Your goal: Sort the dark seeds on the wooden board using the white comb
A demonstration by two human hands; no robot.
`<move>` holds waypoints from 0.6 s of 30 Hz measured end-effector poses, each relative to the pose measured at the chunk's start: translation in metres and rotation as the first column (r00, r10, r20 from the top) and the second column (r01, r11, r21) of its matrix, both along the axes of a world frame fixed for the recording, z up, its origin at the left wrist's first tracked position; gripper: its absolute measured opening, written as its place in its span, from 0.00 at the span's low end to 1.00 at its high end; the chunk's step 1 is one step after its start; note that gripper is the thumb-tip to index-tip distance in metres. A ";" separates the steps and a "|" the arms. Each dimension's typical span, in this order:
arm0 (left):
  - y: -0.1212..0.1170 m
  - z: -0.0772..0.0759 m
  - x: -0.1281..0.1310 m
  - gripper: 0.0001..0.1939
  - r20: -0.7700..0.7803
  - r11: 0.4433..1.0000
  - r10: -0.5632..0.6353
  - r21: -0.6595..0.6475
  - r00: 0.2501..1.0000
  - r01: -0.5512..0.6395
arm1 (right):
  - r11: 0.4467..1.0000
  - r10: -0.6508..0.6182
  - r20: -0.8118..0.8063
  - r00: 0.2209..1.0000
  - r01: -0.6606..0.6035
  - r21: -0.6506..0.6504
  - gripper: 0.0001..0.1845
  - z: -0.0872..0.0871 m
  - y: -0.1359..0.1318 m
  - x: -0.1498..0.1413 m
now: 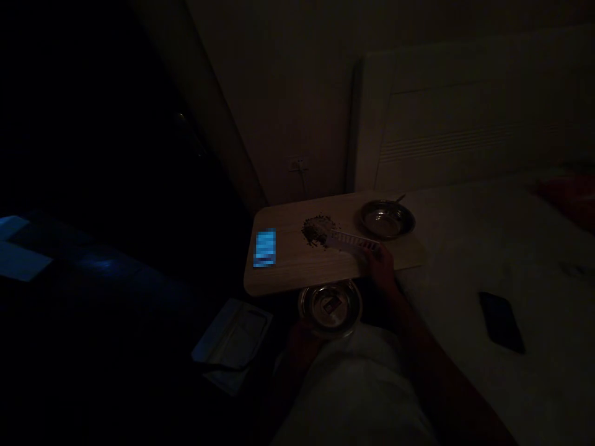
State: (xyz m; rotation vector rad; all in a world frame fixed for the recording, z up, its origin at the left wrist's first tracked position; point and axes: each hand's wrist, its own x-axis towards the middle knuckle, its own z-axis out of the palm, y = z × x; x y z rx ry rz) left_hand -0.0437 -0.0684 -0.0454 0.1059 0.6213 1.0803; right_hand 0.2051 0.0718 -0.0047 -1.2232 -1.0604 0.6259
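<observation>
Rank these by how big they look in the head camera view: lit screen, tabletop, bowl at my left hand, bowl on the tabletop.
Largest to smallest:
1. Tabletop
2. Left-hand bowl
3. Bowl on the tabletop
4. Lit screen

The left-hand bowl is nearer the camera, so the bowls' real order is unsure.

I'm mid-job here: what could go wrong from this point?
The right hand has the slotted strip at the pile of bits, so a quick stroke might scatter them. The left hand holds the metal bowl by the table's near edge; tilted, it could spill. In this dim light, strays may go unseen.
</observation>
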 end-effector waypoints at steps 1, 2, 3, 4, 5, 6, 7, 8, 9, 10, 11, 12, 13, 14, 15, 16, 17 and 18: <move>0.000 0.000 0.000 0.17 -0.014 1.000 0.002 -0.014 1.000 -0.002 | 1.000 0.000 -0.006 1.000 0.000 0.002 0.16 0.000 0.000 0.000; 0.001 0.001 0.001 0.16 -0.014 1.000 -0.002 -0.019 1.000 0.002 | 1.000 0.002 -0.011 1.000 -0.002 0.004 0.16 -0.001 0.000 0.000; 0.001 0.001 0.001 0.16 -0.010 1.000 -0.007 -0.020 1.000 0.006 | 1.000 0.003 -0.017 1.000 -0.003 0.007 0.16 -0.001 0.000 0.001; 0.001 0.002 0.001 0.16 -0.010 1.000 -0.010 -0.020 1.000 0.010 | 1.000 0.009 -0.021 1.000 -0.009 0.007 0.16 0.000 0.000 0.001; 0.001 0.003 0.001 0.16 -0.014 1.000 -0.009 -0.018 1.000 0.009 | 1.000 0.015 -0.026 1.000 -0.015 0.005 0.16 0.001 -0.001 0.000; 0.000 0.003 0.001 0.17 -0.020 1.000 -0.007 -0.018 1.000 0.007 | 1.000 0.018 -0.026 0.999 -0.018 0.001 0.16 0.002 -0.001 0.000; 0.000 0.004 0.001 0.19 -0.028 1.000 -0.004 -0.021 1.000 0.004 | 1.000 0.020 -0.020 1.000 -0.020 -0.002 0.15 0.003 -0.002 0.000; -0.001 0.005 0.001 0.19 -0.035 1.000 -0.006 -0.026 0.999 0.005 | 1.000 0.024 -0.014 1.000 -0.024 -0.003 0.15 0.004 -0.002 0.000; -0.001 0.006 0.001 0.19 -0.041 1.000 -0.005 -0.029 0.999 0.004 | 1.000 0.028 -0.011 1.000 -0.028 -0.002 0.14 0.005 -0.003 0.000; -0.002 0.007 0.001 0.19 -0.045 1.000 -0.003 -0.026 0.999 0.002 | 1.000 0.029 -0.009 1.000 -0.029 0.000 0.14 0.006 -0.003 -0.001; -0.003 0.007 0.002 0.18 -0.048 1.000 0.000 -0.020 0.999 -0.001 | 1.000 0.028 -0.006 1.000 -0.028 0.002 0.14 0.006 -0.003 0.000; -0.003 0.008 0.002 0.17 -0.050 1.000 0.003 -0.014 0.999 -0.004 | 1.000 0.028 -0.003 1.000 -0.028 0.004 0.14 0.006 -0.004 0.000; -0.003 0.009 0.002 0.18 -0.050 1.000 0.008 -0.008 0.999 -0.009 | 0.999 0.032 -0.003 0.999 -0.032 0.003 0.15 0.006 -0.004 0.000; -0.003 0.009 0.003 0.19 -0.047 1.000 0.012 -0.004 0.999 -0.013 | 0.999 0.035 -0.005 0.999 -0.035 0.001 0.15 0.006 -0.004 0.000; -0.003 0.009 0.003 0.21 -0.043 1.000 0.013 -0.004 0.999 -0.013 | 0.999 0.038 -0.011 0.999 -0.038 -0.002 0.15 0.005 -0.004 -0.001; -0.002 0.009 0.003 0.22 -0.039 1.000 0.004 -0.008 0.999 -0.004 | 0.999 0.040 -0.019 0.999 -0.040 -0.006 0.16 0.005 -0.004 -0.001; -0.002 0.009 0.003 0.22 -0.034 1.000 -0.005 -0.011 0.999 0.005 | 0.999 0.043 -0.030 0.999 -0.043 -0.010 0.16 0.005 -0.004 -0.001; -0.001 0.009 0.003 0.21 -0.028 1.000 -0.013 -0.010 1.000 0.013 | 0.999 0.041 -0.039 0.998 -0.042 -0.013 0.16 0.005 -0.004 -0.001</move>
